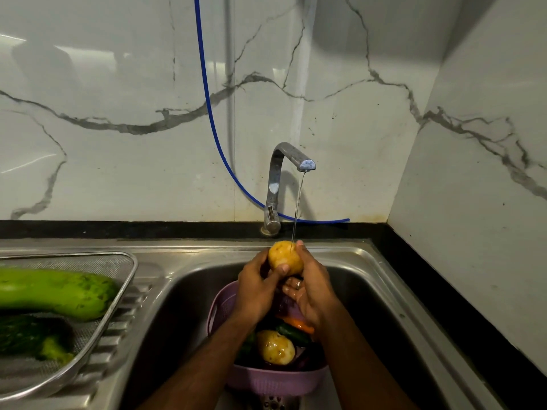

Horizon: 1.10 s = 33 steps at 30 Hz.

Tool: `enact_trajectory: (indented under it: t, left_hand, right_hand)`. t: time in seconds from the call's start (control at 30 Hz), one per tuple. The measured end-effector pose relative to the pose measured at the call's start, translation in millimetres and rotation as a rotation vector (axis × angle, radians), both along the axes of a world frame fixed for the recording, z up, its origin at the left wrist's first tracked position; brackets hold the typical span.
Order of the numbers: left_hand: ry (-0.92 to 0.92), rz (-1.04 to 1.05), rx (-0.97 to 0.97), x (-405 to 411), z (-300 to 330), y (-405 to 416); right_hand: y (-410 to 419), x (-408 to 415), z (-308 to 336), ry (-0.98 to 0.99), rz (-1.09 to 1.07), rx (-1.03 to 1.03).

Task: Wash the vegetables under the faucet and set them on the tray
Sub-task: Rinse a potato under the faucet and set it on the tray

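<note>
Over the sink: both hands hold 1 potato (284, 257) up under the thin stream from the faucet (278, 184), above the steel sink (370, 279)
Left hand: the left hand (256, 294) curls round the near left side of the potato, thumb pressed on its lower front
Right hand: the right hand (310, 291) wraps the right side, fingertips reaching the top where the water lands; a ring shows on 1 finger
Potato handling: I judge it firm, dense and fairly heavy for what it is, not fragile; the wet skin looks slick, so a cupped 2-sided hold round its widest part suits it better than a fingertip pinch
Basket: a purple basket (275, 383) sits in the sink below the hands, holding a 2nd wet potato (275, 347), something orange that may be a carrot (299, 324) and dark green pieces I cannot identify
Tray: a metal mesh tray (127, 279) rests on the drainboard to the left, well apart from the hands
On the tray: a long pale green gourd (56, 291) and a darker green vegetable (32, 335) beside it; the gourd looks stiff, heavy and smooth, best carried with 2 hands near its middle
Bench: a black bench (444, 291) edges the sink
Writing: no brand, label or readable text shows anywhere
</note>
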<state>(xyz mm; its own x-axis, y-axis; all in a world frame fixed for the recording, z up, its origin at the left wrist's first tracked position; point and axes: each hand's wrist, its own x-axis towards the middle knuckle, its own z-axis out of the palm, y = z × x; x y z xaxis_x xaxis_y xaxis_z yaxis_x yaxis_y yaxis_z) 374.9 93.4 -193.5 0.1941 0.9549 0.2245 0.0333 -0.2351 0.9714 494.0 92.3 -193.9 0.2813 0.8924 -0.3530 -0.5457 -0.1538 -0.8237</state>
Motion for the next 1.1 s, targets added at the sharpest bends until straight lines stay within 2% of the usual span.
enact_trajectory:
  t: [0.13, 0.27, 0.47, 0.53, 0.63, 0.77, 0.8, 0.93, 1.0, 1.1]
  left_hand:
    - [0.013, 0.017, 0.015, -3, 0, 0]
    - [0.067, 0.03, 0.139, -2, -4, 1]
    - [0.115, 0.069, 0.186, 1, -7, 4]
    - [0.13, 0.089, 0.195, 1, -7, 4]
    - [0.129, 0.127, 0.2, 1, -7, 3]
    - [0.141, 0.142, 0.187, 2, -7, 3]
    - [0.135, 0.145, 0.183, 1, -7, 4]
    - [0.039, 0.161, 0.052, -2, -3, 7]
    - [0.061, 0.158, 0.037, -3, -3, 8]
    - [0.111, 0.145, 0.079, -2, -4, 5]
  right_hand:
    - [0, 0, -3, 0.112, 0.051, -0.029]
    - [0, -3, -6, 0.19, 0.083, -0.091]
    - [-1, -9, -2, 0.154, 0.039, -0.01]
    - [-2, -11, -3, 0.038, 0.049, 0.034]
    - [-7, -15, -3, -0.293, 0.091, 0.057]
    - [-5, -17, 1, -0.511, 0.021, 0.044]
    - [-6, -18, 2, -0.488, 0.032, 0.048]
    - [-16, -11, 9, -0.152, 0.122, 0.049]
    - [-17, -8, 11, -0.169, 0.112, 0.045]
    - [-17, -13, 11, -0.304, 0.104, 0.038]
